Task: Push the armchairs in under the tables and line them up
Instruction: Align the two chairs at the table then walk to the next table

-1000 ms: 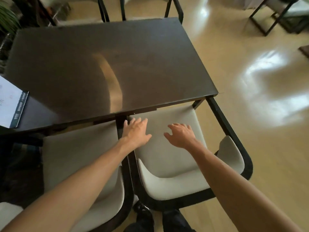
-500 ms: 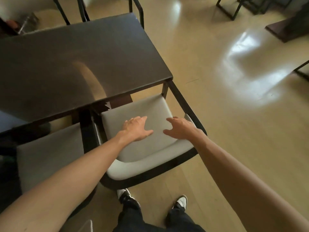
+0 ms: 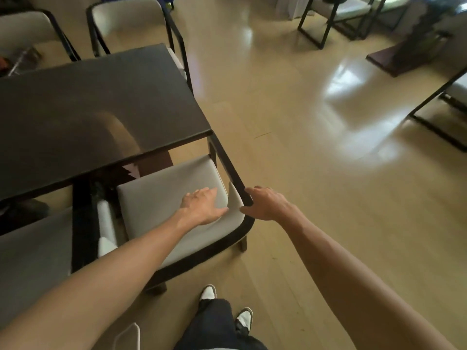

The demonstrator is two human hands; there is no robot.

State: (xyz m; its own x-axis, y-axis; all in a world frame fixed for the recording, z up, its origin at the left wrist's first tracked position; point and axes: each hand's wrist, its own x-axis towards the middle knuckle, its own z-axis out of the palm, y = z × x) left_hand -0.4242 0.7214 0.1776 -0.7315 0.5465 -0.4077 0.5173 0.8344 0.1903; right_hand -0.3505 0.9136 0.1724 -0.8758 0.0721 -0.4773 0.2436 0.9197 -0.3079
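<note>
Head view: two hands, left and right, grips open, flank one armchair.

A single wide-angle view is taken from the person's head, aimed forward and steeply down. The table corner and the near armchair are seen from close above, the floor beyond is taken in, and straight lines are bent near the edges.
</note>
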